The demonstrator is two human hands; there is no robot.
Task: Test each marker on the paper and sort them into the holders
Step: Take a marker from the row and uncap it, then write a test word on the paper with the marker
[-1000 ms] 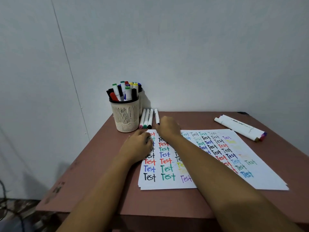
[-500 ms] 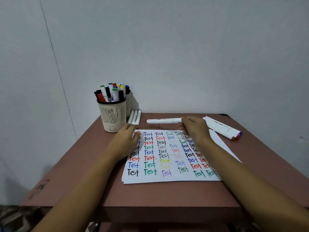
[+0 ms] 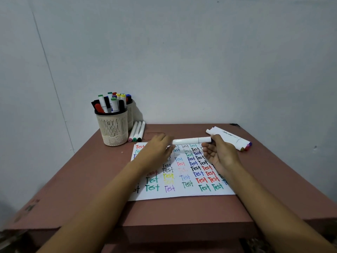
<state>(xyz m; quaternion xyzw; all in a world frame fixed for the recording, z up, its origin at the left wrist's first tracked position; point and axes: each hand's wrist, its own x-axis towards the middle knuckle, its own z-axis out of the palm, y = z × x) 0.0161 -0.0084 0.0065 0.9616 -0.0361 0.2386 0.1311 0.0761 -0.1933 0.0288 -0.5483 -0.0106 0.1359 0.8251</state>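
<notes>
Brown table [image 3: 91, 179] bears test paper [image 3: 182, 194], mesh holder [image 3: 114, 128], spare markers [image 3: 231, 139]. Right hand [image 3: 222, 154] pinches a white marker [image 3: 191, 140]; left hand [image 3: 156, 152] meets it, grip unclear.

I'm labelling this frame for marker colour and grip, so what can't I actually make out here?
- Colour of the held marker, head view: the body is white, and its ends are mostly covered by the left hand and right hand.
- Grip of the left hand, head view: motion blur hides whether its fingers close on the marker.
- Most of the rear holder, head view: hidden by the front holder.
- Left columns of the paper, head view: covered by the left forearm.
</notes>
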